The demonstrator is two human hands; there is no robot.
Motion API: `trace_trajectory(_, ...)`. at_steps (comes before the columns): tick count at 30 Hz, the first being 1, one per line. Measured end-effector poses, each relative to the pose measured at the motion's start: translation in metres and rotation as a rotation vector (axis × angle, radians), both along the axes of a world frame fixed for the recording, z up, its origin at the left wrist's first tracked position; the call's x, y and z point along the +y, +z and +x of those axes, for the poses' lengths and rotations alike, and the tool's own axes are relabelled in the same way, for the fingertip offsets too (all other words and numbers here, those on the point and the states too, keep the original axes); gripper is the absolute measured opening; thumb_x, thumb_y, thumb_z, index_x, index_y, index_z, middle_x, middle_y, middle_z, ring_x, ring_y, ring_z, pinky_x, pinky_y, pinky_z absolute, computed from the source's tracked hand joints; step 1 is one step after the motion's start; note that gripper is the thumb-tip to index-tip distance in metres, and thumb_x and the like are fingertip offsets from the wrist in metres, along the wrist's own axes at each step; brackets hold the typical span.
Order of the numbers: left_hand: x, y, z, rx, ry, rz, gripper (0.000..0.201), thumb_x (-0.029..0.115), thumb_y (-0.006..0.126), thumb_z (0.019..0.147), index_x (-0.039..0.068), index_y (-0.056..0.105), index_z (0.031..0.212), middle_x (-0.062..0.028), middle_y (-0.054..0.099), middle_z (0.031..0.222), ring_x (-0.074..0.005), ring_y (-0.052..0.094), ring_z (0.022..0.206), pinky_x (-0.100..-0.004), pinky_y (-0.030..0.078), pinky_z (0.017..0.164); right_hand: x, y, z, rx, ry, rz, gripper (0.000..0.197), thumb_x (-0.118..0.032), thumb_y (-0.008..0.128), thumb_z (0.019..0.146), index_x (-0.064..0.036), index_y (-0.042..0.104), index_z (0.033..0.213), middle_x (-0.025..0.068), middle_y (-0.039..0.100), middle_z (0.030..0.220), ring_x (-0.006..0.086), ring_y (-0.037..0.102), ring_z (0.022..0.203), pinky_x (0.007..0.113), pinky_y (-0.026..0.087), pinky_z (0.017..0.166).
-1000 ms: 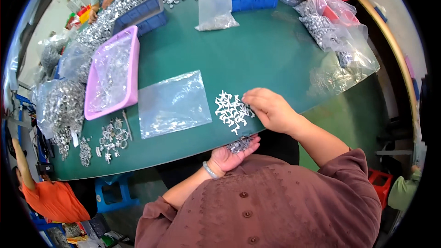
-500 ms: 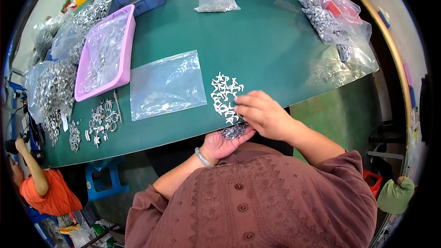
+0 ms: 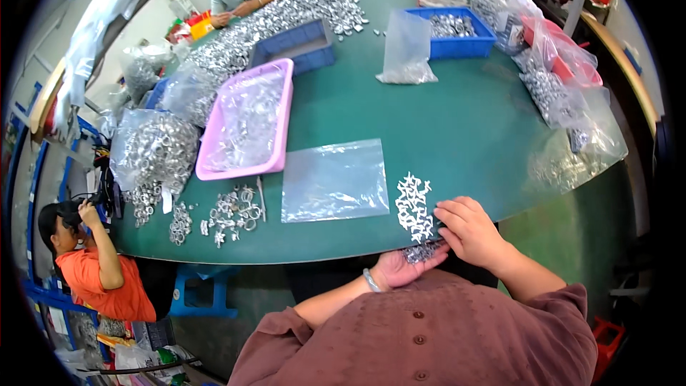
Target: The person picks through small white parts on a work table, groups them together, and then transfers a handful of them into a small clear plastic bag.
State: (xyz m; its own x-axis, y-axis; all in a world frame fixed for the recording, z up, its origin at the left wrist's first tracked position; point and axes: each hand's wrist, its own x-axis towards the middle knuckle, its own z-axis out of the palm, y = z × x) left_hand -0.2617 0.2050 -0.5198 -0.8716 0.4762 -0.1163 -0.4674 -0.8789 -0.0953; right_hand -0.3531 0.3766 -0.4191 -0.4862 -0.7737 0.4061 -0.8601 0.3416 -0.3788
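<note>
My left hand (image 3: 400, 270) is cupped palm up just below the table's near edge, holding a heap of small dark-grey metal pieces (image 3: 421, 251). Beside it, over that edge, is my right hand (image 3: 468, 232), its fingers stretched toward the left and nothing visible in them. The fingertips come close to a patch of small, white-looking branched pieces (image 3: 413, 209) spread on the green tabletop (image 3: 343, 100). A flat clear plastic bag (image 3: 334, 182) lies left of those pieces. The underside of my right fingers is hidden.
Left of the bag stand a pink tray (image 3: 284, 121) and loose metal rings (image 3: 232, 214). Bulging bags of parts (image 3: 157, 150) line the left side. A blue bin (image 3: 464, 46) and a standing bag (image 3: 407, 50) are farther back. Two people sit nearby, left and far left.
The view has tilted up and turned left, so everything sits lower and farther right. My right hand has drawn slightly back from the white pieces; the left still holds its heap.
</note>
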Motion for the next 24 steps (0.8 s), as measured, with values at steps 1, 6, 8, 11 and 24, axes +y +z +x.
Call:
trace_trajectory(1, -0.002, -0.002, 0.001, -0.007, 0.005, 0.041, 0.051, 0.034, 0.048, 0.099, -0.001, 0.044, 0.137, -0.022, 0.049, 0.137, -0.0405, 0.047, 0.128, -0.0533, 0.036, 0.111, -0.001, 0.001, -0.001, -0.004, 0.016, 0.008, 0.034, -0.008, 0.068, 0.077, -0.0009, 0.063, 0.11, 0.0132, 0.06, 0.114, 0.0331, 0.054, 0.103, 0.043, 0.046, 0.089)
trace_trajectory(6, -0.003, -0.008, 0.002, 0.0, 0.001, 0.002, 0.047, 0.031, 0.049, 0.099, 0.0, 0.045, 0.135, -0.0208, 0.05, 0.136, -0.039, 0.047, 0.127, -0.0524, 0.036, 0.112, -0.006, -0.01, 0.005, 0.001, 0.083, -0.053, 0.032, -0.004, 0.065, 0.071, -0.0001, 0.065, 0.102, 0.0111, 0.062, 0.105, 0.03, 0.057, 0.091, 0.039, 0.048, 0.083)
trace_trajectory(8, -0.003, -0.007, 0.002, 0.021, 0.01, 0.005, 0.045, 0.03, 0.05, 0.099, 0.001, 0.047, 0.133, -0.0187, 0.052, 0.134, -0.0368, 0.049, 0.126, -0.052, 0.036, 0.112, -0.006, -0.011, 0.007, -0.044, 0.115, -0.05, 0.033, -0.003, 0.065, 0.069, -0.0005, 0.065, 0.102, 0.0105, 0.062, 0.104, 0.0296, 0.057, 0.092, 0.039, 0.048, 0.083)
trace_trajectory(11, -0.003, -0.006, 0.002, 0.064, 0.023, 0.031, 0.041, 0.029, 0.051, 0.098, 0.003, 0.05, 0.13, -0.0152, 0.055, 0.132, -0.032, 0.051, 0.124, -0.0514, 0.037, 0.111, -0.008, -0.013, 0.01, -0.062, 0.17, -0.052, 0.035, -0.001, 0.064, 0.067, -0.001, 0.065, 0.102, 0.0099, 0.062, 0.104, 0.0291, 0.056, 0.092, 0.038, 0.048, 0.084)
trace_trajectory(24, -0.004, -0.018, 0.007, 0.073, 0.047, 0.011, 0.038, 0.031, 0.049, 0.098, 0.006, 0.052, 0.127, -0.0108, 0.058, 0.127, -0.0244, 0.056, 0.119, -0.0485, 0.04, 0.107, -0.015, -0.013, 0.016, -0.067, 0.32, -0.053, 0.039, -0.002, 0.065, 0.067, -0.0004, 0.064, 0.105, 0.0106, 0.061, 0.108, 0.0286, 0.056, 0.098, 0.038, 0.048, 0.087)
